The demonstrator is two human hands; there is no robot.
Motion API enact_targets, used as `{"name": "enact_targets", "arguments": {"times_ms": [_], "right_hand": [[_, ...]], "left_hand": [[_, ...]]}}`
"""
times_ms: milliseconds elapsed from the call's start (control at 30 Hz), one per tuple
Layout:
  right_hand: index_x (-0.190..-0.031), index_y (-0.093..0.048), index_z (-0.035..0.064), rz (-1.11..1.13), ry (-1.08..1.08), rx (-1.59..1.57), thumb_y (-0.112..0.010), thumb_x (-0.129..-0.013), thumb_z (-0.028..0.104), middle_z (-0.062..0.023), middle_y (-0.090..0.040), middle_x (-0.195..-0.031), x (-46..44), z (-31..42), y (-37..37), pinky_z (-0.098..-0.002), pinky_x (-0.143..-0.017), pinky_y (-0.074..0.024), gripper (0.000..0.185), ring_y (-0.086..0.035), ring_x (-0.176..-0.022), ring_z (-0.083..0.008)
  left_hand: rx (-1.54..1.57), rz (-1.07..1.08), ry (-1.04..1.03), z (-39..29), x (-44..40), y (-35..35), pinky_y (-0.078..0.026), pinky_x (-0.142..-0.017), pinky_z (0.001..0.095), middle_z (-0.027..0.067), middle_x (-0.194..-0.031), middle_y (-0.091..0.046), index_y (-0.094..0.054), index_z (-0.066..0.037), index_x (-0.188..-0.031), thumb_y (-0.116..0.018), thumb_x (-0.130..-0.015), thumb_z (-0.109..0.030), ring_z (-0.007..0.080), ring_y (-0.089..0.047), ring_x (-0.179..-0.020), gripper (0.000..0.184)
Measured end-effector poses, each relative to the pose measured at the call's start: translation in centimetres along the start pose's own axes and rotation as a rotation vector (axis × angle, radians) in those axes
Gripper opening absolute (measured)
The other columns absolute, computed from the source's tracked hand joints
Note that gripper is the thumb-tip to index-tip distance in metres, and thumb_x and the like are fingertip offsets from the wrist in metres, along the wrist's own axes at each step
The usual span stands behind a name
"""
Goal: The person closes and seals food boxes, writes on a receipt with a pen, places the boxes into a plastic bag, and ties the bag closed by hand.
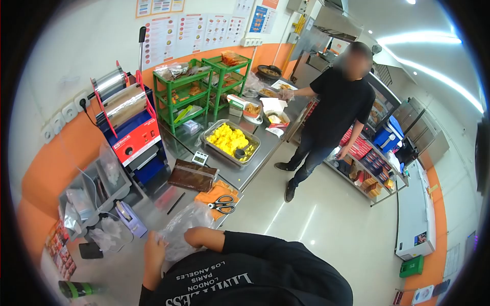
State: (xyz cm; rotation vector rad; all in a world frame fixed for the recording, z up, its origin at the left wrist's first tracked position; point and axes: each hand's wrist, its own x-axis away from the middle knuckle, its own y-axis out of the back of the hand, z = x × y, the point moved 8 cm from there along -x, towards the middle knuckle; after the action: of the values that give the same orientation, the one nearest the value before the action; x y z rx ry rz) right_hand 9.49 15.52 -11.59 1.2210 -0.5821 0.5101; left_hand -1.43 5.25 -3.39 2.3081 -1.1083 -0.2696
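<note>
My left hand is at the near edge of the counter, its fingers closed on the edge of a clear plastic bag. My right hand reaches inside or behind the same bag, and its fingers are hidden. Just beyond the bag, black-handled scissors lie on an orange cloth. A brown packet and a thin black stick rest near them. Left of the bag are a purple tape dispenser and a dark phone.
A metal tray of yellow food, a small timer and green racks stand farther along the counter. The red sealing machine is at left. A gloved co-worker stands beside the counter's far end.
</note>
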Motion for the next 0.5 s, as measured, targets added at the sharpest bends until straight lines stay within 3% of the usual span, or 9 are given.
{"name": "enact_targets", "arguments": {"times_ms": [100,200,233,300,367,433,500], "right_hand": [[-0.109,-0.068,0.0002,-0.215,0.037,-0.131,-0.065,-0.079,0.01,-0.0193,-0.068,-0.108,0.5,2.3,3.2,-0.0422,-0.084,-0.053,0.032,-0.067,-0.098,-0.0345],[-0.121,-0.057,-0.004,-0.293,0.207,-0.149,-0.063,-0.08,0.006,-0.0215,-0.065,-0.115,-2.3,2.4,2.9,-0.0436,-0.087,-0.0512,0.043,-0.064,-0.105,-0.0366],[-0.125,-0.053,-0.0013,-0.31,0.129,-0.335,-0.062,-0.079,0.004,-0.0222,-0.064,-0.117,-3.9,0.3,1.7,-0.0444,-0.088,-0.0504,0.047,-0.063,-0.107,-0.0368],[-0.129,-0.049,0.0013,-0.337,0.059,-0.518,-0.062,-0.079,0.003,-0.0229,-0.062,-0.118,-5.3,-0.7,0.8,-0.0453,-0.09,-0.0496,0.052,-0.062,-0.11,-0.0371],[-0.138,-0.041,0.0082,-0.253,-0.165,-0.324,-0.065,-0.078,0.006,-0.0247,-0.058,-0.123,-5.4,-2.2,-0.5,-0.0466,-0.09,-0.0494,0.065,-0.06,-0.111,-0.0388],[-0.14,-0.039,0.0106,-0.246,-0.147,-0.376,-0.067,-0.077,0.008,-0.0258,-0.057,-0.122,-3.7,-1.7,0.7,-0.0464,-0.09,-0.0494,0.069,-0.06,-0.11,-0.0405],[-0.142,-0.038,0.0129,-0.227,-0.13,-0.431,-0.069,-0.076,0.009,-0.0268,-0.056,-0.122,-2.0,-0.8,1.9,-0.0463,-0.09,-0.0495,0.073,-0.06,-0.108,-0.0422]], "left_hand": [[0.084,0.013,0.078,1.7,-0.2,-0.8,-0.048,-0.056,0.0395,0.0164,-0.065,-0.06,-0.049,-0.001,-0.101,-0.052,-0.097,-0.014,0.0295,-0.064,-0.056,0.014],[0.168,0.014,0.238,-0.6,1.0,0.3,-0.049,-0.062,0.0411,0.0155,-0.069,-0.06,-0.05,-0.001,-0.101,-0.052,-0.097,-0.015,0.0296,-0.065,-0.064,0.014],[0.158,0.01,0.236,0.6,0.9,0.3,-0.049,-0.062,0.0411,0.0155,-0.069,-0.06,-0.05,-0.001,-0.101,-0.052,-0.097,-0.015,0.0296,-0.065,-0.064,0.014],[0.007,-0.291,-0.165,-0.2,0.5,2.7,-0.05,-0.069,0.042,0.0158,-0.078,-0.062,-0.052,-0.002,-0.103,-0.059,-0.092,-0.014,0.0307,-0.065,-0.075,0.018],[-0.03,-0.264,-0.142,-1.9,1.6,4.0,-0.049,-0.073,0.0425,0.0175,-0.085,-0.063,-0.053,-0.002,-0.105,-0.063,-0.088,-0.013,0.033,-0.065,-0.081,0.023],[-0.064,-0.222,-0.106,-2.6,2.2,4.2,-0.049,-0.077,0.0431,0.0191,-0.091,-0.064,-0.054,-0.002,-0.107,-0.066,-0.084,-0.012,0.0353,-0.065,-0.088,0.028],[-0.241,-0.191,0.089,-0.4,2.6,4.1,-0.049,-0.08,0.0432,0.0226,-0.097,-0.065,-0.055,-0.003,-0.111,-0.069,-0.078,-0.01,0.0405,-0.064,-0.093,0.037]]}}
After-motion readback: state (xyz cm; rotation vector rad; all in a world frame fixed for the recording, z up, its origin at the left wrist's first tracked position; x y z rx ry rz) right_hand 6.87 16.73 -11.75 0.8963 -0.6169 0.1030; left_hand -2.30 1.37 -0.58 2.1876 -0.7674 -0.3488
